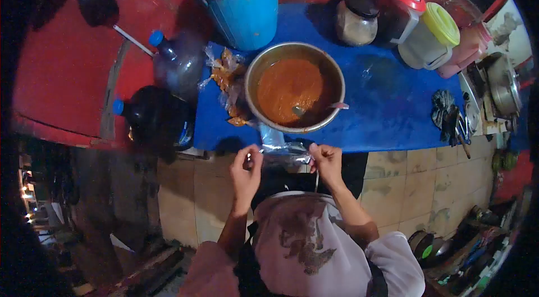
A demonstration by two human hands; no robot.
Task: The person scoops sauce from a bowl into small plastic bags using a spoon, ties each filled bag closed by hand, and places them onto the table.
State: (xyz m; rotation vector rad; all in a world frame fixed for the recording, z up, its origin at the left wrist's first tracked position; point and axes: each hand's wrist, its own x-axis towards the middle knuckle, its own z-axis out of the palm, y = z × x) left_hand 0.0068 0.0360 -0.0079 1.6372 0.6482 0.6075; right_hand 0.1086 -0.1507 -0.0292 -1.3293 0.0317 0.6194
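Observation:
A clear plastic bag (281, 154) stretches between my hands at the table's front edge. My left hand (246, 165) has its fingers closed at the bag's left end. At the right end, my right hand (325, 161) pinches the plastic. Just beyond them stands a metal pot (252, 107) of orange-red sauce (292, 86), with a utensil handle (339, 105) over its right rim. Small knotted bags of orange sauce (224, 75) lie along the pot's left side.
On the blue tabletop (387, 106), a blue bucket (244, 10) stands behind the pot. A jar (357, 21) and lidded pitchers (429, 39) are back right. Large dark bottles (177, 67) stand left. Utensils (460, 126) lie at the right edge.

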